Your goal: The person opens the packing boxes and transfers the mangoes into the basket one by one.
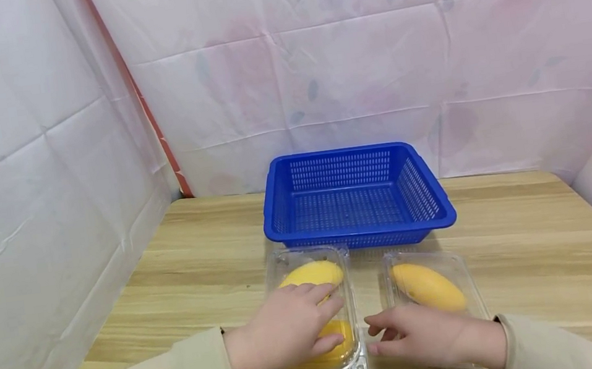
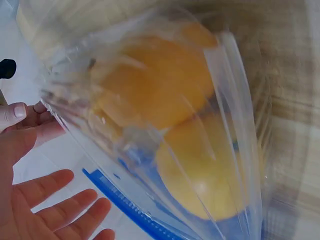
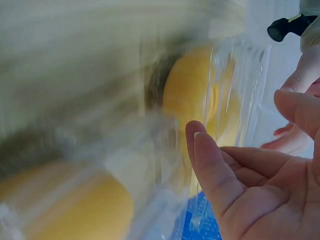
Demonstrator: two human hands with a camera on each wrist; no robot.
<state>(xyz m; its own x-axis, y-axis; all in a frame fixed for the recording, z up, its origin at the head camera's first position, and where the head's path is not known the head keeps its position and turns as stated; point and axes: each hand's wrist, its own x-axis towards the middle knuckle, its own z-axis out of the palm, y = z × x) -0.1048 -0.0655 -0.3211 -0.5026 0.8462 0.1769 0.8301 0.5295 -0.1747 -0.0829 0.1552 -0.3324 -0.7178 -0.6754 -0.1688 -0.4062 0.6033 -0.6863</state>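
Spread over the lid of a clear plastic clamshell box (image 1: 352,302), my left hand (image 1: 292,328) has its fingers extended and grips nothing. Two yellow mangoes lie inside: one (image 1: 316,272) at the far end, the other (image 1: 338,331) nearer, partly hidden by the hand. My right hand (image 1: 428,334) hovers at the near left part of a second clear box (image 1: 469,277), fingers loosely bent, nothing between them. A mango (image 1: 428,285) shows in that box; its near part is hidden. In the left wrist view the left hand's fingers (image 2: 75,205) stand apart beside the plastic.
Behind both boxes sits a blue perforated basket (image 1: 361,232), with nothing in it. The wooden table (image 1: 190,273) carries everything. Pale sheets (image 1: 359,64) hang at the back and sides.
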